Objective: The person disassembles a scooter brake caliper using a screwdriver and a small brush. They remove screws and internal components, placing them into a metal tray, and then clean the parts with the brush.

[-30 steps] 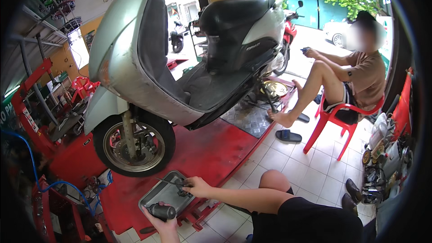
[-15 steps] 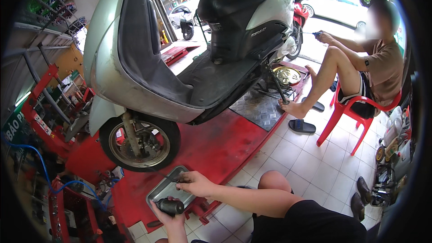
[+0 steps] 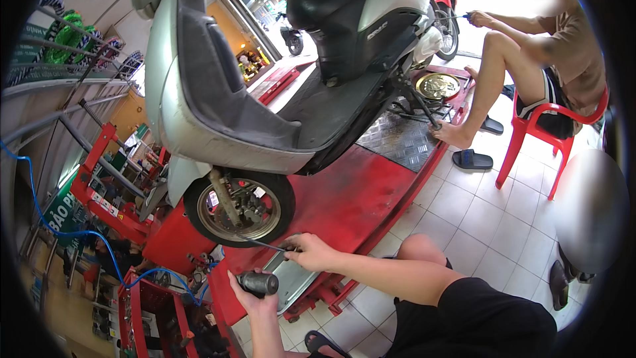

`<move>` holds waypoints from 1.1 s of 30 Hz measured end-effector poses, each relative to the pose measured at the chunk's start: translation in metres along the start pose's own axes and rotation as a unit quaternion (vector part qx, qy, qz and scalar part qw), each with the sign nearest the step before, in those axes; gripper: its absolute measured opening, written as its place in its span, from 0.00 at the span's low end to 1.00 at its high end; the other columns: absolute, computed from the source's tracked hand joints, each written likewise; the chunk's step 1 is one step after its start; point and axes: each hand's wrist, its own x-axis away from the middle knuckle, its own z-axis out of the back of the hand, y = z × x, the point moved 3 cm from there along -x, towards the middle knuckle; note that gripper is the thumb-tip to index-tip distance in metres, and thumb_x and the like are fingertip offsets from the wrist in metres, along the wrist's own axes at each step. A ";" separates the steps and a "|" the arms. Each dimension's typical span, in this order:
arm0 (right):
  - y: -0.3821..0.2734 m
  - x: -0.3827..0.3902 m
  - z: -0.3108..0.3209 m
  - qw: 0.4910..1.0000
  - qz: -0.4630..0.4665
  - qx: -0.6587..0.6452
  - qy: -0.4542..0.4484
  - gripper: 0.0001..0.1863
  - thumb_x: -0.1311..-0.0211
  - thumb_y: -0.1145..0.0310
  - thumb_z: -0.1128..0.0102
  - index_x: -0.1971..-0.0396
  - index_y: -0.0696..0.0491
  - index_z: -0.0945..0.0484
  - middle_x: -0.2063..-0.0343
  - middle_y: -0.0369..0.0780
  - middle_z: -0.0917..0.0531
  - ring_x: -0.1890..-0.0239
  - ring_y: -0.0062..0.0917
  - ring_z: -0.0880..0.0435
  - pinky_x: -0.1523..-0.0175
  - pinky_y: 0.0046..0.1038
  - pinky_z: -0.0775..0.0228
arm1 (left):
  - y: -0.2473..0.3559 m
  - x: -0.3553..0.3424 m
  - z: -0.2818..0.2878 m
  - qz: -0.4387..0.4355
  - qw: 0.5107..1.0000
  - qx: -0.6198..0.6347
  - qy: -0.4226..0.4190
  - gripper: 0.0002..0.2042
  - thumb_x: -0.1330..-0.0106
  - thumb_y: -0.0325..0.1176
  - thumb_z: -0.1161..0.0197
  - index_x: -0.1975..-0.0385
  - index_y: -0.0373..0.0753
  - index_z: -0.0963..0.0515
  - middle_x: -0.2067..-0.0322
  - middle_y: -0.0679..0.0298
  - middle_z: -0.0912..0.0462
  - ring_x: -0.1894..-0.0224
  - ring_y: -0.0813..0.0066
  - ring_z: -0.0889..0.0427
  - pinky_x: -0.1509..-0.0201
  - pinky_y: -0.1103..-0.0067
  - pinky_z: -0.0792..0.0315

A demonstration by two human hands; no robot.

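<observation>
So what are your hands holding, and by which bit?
The left hand holds a black cylinder near its left end, leaving the right end free. The right hand holds a thin dark rod by its right end.

Red lift platform, scuffed top, silver scooter standing along it, grey metal tray at near edge, chequered metal plate, round gold-coloured dish farther back, pale tiled floor, red chair, black slides beside it.
</observation>
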 end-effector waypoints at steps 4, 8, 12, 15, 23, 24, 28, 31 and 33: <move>0.020 -0.022 -0.008 0.989 -0.102 -0.085 -0.063 0.16 0.34 0.73 0.45 0.48 0.61 0.25 0.64 0.39 0.17 0.69 0.18 0.24 0.65 0.23 0.31 | 0.005 -0.024 -0.001 0.016 0.999 0.030 -0.015 0.22 0.39 0.55 0.37 0.72 0.39 0.29 0.74 0.57 0.23 0.70 0.66 0.23 0.61 0.72 0.24; 0.035 -0.049 -0.023 0.975 -0.178 -0.095 -0.093 0.17 0.34 0.74 0.45 0.47 0.61 0.25 0.69 0.35 0.19 0.75 0.13 0.31 0.71 0.19 0.38 | 0.014 -0.057 0.019 0.050 0.997 0.064 0.001 0.22 0.39 0.55 0.36 0.72 0.40 0.29 0.74 0.57 0.23 0.70 0.66 0.23 0.62 0.72 0.24; 0.076 -0.071 -0.032 0.971 -0.230 -0.011 -0.067 0.17 0.35 0.73 0.43 0.48 0.61 0.24 0.71 0.35 0.18 0.75 0.14 0.29 0.72 0.20 0.37 | 0.024 -0.092 0.087 0.082 0.993 0.065 0.050 0.20 0.40 0.55 0.36 0.73 0.44 0.27 0.76 0.61 0.23 0.72 0.68 0.23 0.64 0.72 0.24; 0.119 -0.042 -0.020 0.941 -0.322 -0.107 -0.008 0.16 0.37 0.72 0.40 0.50 0.60 0.23 0.73 0.37 0.18 0.75 0.12 0.30 0.75 0.17 0.40 | 0.003 -0.109 0.089 0.129 0.983 0.091 0.089 0.18 0.39 0.54 0.35 0.72 0.44 0.26 0.78 0.62 0.23 0.74 0.69 0.23 0.65 0.70 0.24; 0.112 -0.050 -0.069 0.941 -0.302 -0.136 -0.073 0.15 0.32 0.71 0.44 0.51 0.65 0.26 0.71 0.38 0.20 0.77 0.14 0.30 0.72 0.18 0.38 | 0.028 -0.128 0.090 0.090 0.981 0.144 0.096 0.23 0.38 0.54 0.36 0.63 0.37 0.30 0.70 0.56 0.24 0.66 0.64 0.23 0.58 0.69 0.24; 0.117 -0.048 -0.071 0.959 -0.257 -0.090 -0.080 0.15 0.32 0.71 0.44 0.51 0.65 0.26 0.70 0.40 0.19 0.75 0.16 0.27 0.69 0.20 0.35 | 0.030 -0.126 0.091 0.083 0.982 0.139 0.092 0.23 0.38 0.53 0.36 0.63 0.37 0.30 0.69 0.56 0.24 0.66 0.64 0.23 0.58 0.68 0.24; 0.112 -0.047 -0.069 0.979 -0.180 0.032 -0.091 0.17 0.33 0.71 0.44 0.50 0.67 0.27 0.66 0.45 0.16 0.65 0.23 0.18 0.56 0.26 0.26 | 0.025 -0.125 0.088 0.043 0.996 0.055 0.047 0.20 0.39 0.46 0.31 0.61 0.37 0.29 0.66 0.57 0.23 0.64 0.65 0.21 0.56 0.69 0.24; 0.104 -0.049 -0.064 0.982 -0.165 0.041 -0.079 0.17 0.34 0.75 0.44 0.48 0.64 0.26 0.69 0.43 0.16 0.64 0.21 0.18 0.56 0.24 0.27 | 0.028 -0.123 0.090 -0.080 0.979 -0.187 -0.001 0.21 0.44 0.35 0.27 0.57 0.36 0.29 0.62 0.58 0.23 0.62 0.69 0.21 0.54 0.71 0.24; 0.094 -0.053 -0.060 0.988 -0.138 0.041 -0.064 0.18 0.35 0.77 0.44 0.46 0.62 0.26 0.70 0.42 0.17 0.64 0.20 0.18 0.57 0.23 0.27 | 0.028 -0.117 0.085 -0.174 0.930 -0.322 -0.015 0.28 0.51 0.23 0.24 0.51 0.34 0.32 0.60 0.60 0.22 0.59 0.73 0.20 0.52 0.76 0.25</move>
